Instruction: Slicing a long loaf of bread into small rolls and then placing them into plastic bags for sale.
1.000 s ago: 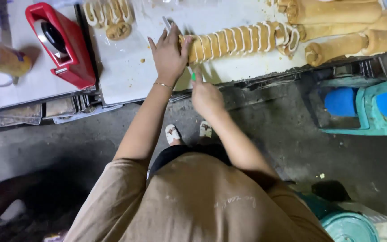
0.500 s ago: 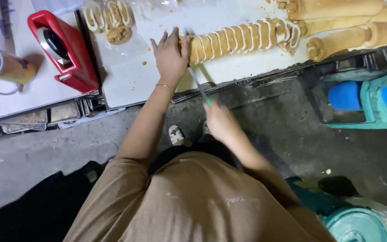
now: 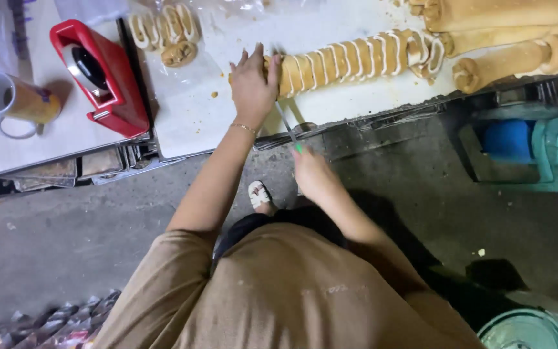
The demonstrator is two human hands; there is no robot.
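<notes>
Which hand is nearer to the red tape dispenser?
Left. The left hand rests on the sliced roll, to the right of the red tape dispenser. The right hand, holding a knife, is farther off, below the table edge.

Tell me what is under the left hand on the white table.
The left hand presses on the uncut end of the sliced roll, on the white table. The part beneath the palm is hidden.

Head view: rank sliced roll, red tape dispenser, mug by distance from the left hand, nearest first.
1. Sliced roll: the left hand rests on its cut end, the rest running to the hand's right.
2. Red tape dispenser: on the table to the left of the hand, apart from it.
3. Mug: farther left, past the dispenser, near the picture's edge.
</notes>
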